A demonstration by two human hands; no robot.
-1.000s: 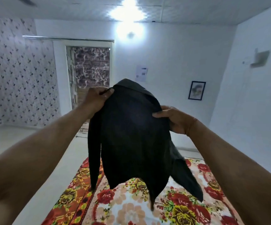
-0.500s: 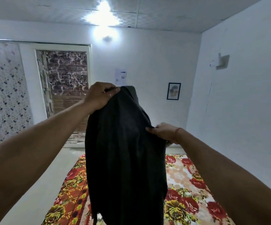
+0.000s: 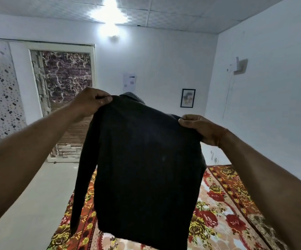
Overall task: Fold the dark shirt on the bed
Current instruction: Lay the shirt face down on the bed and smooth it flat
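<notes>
The dark shirt [image 3: 146,168] hangs in the air in front of me, spread flat between my two hands, its collar at the top and one long sleeve dangling down its left side. My left hand [image 3: 90,101] pinches the left shoulder. My right hand [image 3: 202,129] grips the right shoulder, a little lower. Below the shirt lies the bed [image 3: 218,210] with a red and yellow flowered cover. The shirt's hem hangs just above the bed and hides its middle.
A pale floor [image 3: 34,195] runs along the bed's left side toward a doorway [image 3: 65,98] with a marbled panel. A white wall [image 3: 263,105] stands close on the right, with a small framed picture [image 3: 188,97] on the far wall.
My right hand has slid out along the shirt's top edge to the right shoulder, so the bunched shirt now hangs spread wide. My left hand keeps its grip.
</notes>
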